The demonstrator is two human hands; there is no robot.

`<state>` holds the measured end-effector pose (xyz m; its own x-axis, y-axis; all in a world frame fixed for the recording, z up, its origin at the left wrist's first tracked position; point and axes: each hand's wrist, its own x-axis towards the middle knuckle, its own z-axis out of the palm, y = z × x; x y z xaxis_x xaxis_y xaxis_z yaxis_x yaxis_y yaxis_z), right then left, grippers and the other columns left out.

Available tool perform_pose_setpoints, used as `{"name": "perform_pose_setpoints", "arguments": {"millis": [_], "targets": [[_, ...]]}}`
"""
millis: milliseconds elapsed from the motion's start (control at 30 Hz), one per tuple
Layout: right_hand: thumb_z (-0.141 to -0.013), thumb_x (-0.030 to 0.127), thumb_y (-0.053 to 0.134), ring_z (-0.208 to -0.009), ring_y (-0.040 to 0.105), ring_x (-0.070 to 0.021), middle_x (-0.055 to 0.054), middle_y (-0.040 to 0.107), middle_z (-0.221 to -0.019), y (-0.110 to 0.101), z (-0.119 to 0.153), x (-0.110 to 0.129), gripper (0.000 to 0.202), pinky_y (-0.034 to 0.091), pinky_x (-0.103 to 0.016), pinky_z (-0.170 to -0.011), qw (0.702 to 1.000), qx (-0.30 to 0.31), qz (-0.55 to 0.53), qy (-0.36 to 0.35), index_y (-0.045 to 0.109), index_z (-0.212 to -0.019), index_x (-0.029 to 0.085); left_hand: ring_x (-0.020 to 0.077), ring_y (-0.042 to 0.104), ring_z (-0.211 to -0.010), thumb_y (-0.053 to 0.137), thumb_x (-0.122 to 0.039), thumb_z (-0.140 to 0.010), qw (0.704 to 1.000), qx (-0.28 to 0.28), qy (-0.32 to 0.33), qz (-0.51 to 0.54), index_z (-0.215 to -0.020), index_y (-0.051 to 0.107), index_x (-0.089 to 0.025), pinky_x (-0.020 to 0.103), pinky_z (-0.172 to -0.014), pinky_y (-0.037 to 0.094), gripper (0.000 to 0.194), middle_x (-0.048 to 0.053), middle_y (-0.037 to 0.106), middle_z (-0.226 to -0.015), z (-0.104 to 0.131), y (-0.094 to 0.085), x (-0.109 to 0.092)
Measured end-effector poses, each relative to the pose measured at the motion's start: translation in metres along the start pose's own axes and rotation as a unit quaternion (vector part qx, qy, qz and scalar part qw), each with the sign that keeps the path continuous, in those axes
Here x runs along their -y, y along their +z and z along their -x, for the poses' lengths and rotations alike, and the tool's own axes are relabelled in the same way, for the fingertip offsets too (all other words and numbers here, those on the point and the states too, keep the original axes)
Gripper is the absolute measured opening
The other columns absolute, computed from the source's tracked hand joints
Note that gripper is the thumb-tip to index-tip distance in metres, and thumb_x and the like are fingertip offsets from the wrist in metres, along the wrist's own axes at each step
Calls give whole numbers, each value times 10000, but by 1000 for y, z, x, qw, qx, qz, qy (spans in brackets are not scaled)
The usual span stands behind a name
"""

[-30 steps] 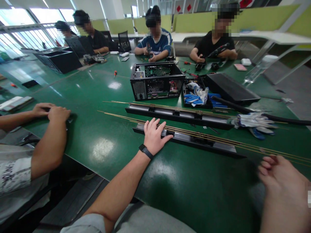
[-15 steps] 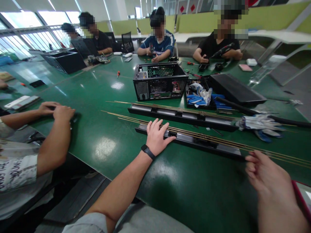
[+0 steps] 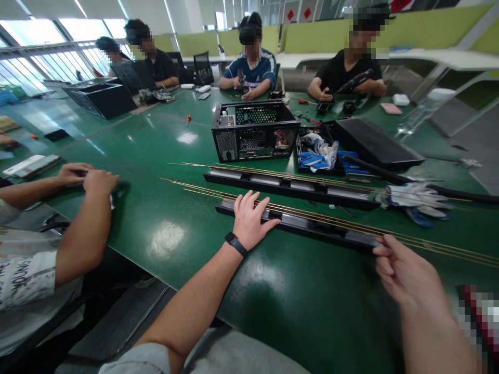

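Well, from where I sit the nearer black rail (image 3: 312, 234) lies on the green table (image 3: 156, 208) in front of the far rail (image 3: 265, 181), with thin brass-coloured rods (image 3: 312, 216) running lengthwise over it; my left hand (image 3: 251, 223) is spread wide across them, fingers apart, while my right hand (image 3: 405, 270) is mostly curled at the rail's right end, though I can't tell what it pinches. I'd judge the rail light and stiff, best held by both ends, and the rods springy, slick and easily bent, better gripped as a bundle near the middle.
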<state>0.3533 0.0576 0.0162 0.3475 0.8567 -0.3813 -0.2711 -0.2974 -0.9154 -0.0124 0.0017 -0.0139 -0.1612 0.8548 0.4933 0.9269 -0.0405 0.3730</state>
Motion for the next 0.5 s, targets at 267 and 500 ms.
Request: {"name": "perform_pose_setpoints", "arguments": {"millis": [267, 500], "targets": [[-838, 411, 1044, -383, 393, -60, 11, 682, -746, 6, 8, -4, 377, 237, -155, -273, 999, 49, -8, -6, 790, -984, 174, 462, 634, -1691, 1060, -527, -967, 1000, 4, 2, -2, -1532, 838, -279, 714, -1474, 411, 656, 191, 768, -1671, 0, -1, -1], [-787, 520, 1119, -384, 401, -53, 9, 720, -762, 15, 10, -9, 512, 240, -163, -266, 997, 78, 9, -6, 764, -941, 185, 467, 632, -1697, 1067, -512, -962, 1000, 2, 1, 0, -1525, 839, -278, 720, -1475, 412, 651, 194, 769, -1674, 0, 0, 0]]}}
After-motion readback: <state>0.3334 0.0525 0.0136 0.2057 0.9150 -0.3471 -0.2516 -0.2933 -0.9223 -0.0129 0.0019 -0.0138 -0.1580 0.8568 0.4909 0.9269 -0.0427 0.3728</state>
